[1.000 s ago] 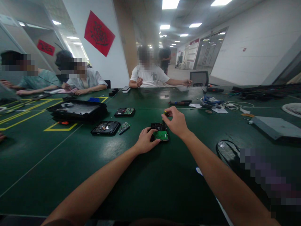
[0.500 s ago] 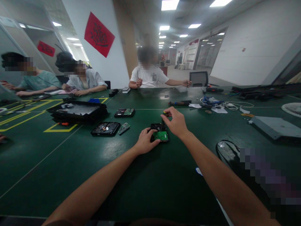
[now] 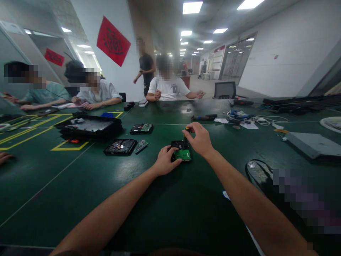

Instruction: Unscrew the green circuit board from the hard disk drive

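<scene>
A hard drive (image 3: 183, 155) with a green circuit board lies on the green table in front of me. My left hand (image 3: 165, 161) grips its left side, thumb along the near edge and fingers on the far part. Above the drive, my right hand (image 3: 200, 139) pinches the handle of a black and yellow screwdriver (image 3: 184, 136). The screwdriver stands nearly upright, its lower end reaching down to the drive; the exact contact is too small to see. Left of my hands are a loose circuit board (image 3: 141, 145), a black drive casing (image 3: 120, 147) and another hard drive (image 3: 141, 128).
A black tray (image 3: 114, 125) stands at the left, with an orange-handled item (image 3: 74, 141) beside it. At the right are a grey metal box (image 3: 311, 142), tangled cables (image 3: 262, 119) and a dark tool (image 3: 204, 117). Co-workers sit across the table and at the left.
My hands keep almost the same pose on the drive and screwdriver. A person in dark clothes has come into view behind the table. The seated co-worker opposite has drawn one hand inward.
</scene>
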